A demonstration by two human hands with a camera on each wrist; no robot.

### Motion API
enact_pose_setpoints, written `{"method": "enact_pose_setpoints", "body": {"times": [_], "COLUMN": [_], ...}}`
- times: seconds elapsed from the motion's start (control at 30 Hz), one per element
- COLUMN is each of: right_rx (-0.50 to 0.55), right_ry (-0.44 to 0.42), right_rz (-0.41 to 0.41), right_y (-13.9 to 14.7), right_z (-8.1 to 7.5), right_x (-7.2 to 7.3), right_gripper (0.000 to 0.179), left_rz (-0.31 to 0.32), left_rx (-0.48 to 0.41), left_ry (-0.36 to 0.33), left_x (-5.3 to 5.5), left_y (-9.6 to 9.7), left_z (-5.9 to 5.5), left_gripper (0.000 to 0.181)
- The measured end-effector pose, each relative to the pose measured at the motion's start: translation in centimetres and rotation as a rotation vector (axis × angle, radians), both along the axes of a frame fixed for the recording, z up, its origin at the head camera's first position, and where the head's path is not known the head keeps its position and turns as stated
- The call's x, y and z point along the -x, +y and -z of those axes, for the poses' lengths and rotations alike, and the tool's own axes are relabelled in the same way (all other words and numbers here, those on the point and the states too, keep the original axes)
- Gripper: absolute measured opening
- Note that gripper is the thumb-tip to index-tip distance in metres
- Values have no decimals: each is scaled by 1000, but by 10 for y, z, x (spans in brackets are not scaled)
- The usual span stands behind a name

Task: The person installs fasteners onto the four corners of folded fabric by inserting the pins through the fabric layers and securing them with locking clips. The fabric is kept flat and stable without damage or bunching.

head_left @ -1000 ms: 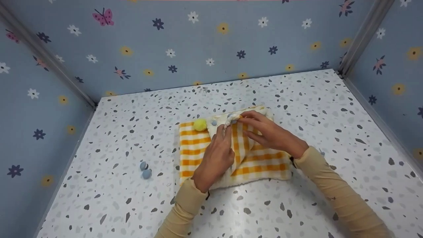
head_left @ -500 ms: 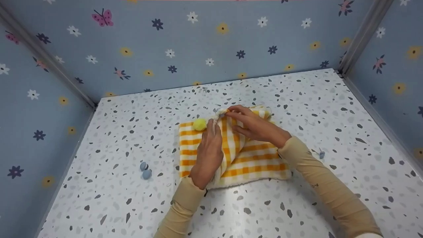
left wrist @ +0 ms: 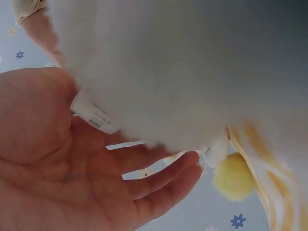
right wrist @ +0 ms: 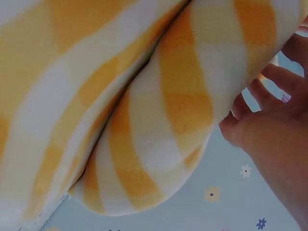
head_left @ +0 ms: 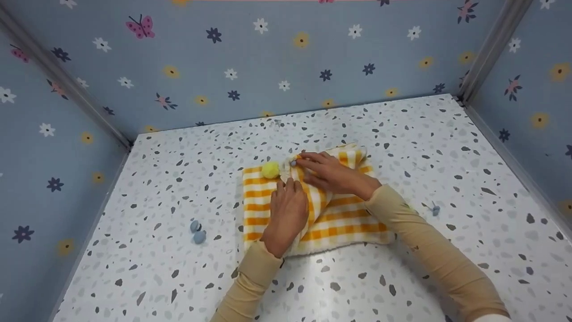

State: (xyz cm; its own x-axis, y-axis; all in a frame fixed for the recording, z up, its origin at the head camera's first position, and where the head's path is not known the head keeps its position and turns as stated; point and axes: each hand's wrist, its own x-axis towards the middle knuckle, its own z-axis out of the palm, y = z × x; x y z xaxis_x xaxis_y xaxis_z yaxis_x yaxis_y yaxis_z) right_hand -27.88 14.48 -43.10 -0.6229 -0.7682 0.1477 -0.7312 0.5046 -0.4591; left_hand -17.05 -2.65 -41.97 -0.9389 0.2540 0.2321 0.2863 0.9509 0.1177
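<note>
On the checked cloth [head_left: 353, 228], I see the flap [head_left: 316, 202] now lying flatter, folded over; left hand [head_left: 288, 209] and right hand [head_left: 335, 175] rest, fingers extended.

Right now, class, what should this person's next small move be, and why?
Probably pressing the folded flap flatter against the checked cloth with the right hand, while the left hand steadies it. Both hands lie over the flap, but its diagonal edge looks loose, and the right wrist view shows a rounded fold beside a dark crease.
</note>
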Motion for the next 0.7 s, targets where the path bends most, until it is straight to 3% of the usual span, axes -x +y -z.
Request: {"method": "enact_pose_setpoints", "body": {"times": [0.43,0.7], "right_rx": [-73,-44], "right_ry": [-116,-104], "right_rz": [71,35], "right_y": [-2,2], "right_z": [4,-1], "right_x": [3,-4], "right_gripper": [56,54], "left_rz": [-50,-32], "left_rx": [-46,-125], "left_ry": [-40,15], "left_x": [4,8], "left_y": [0,-1], "left_z": [5,4], "left_gripper": [30,28]}}
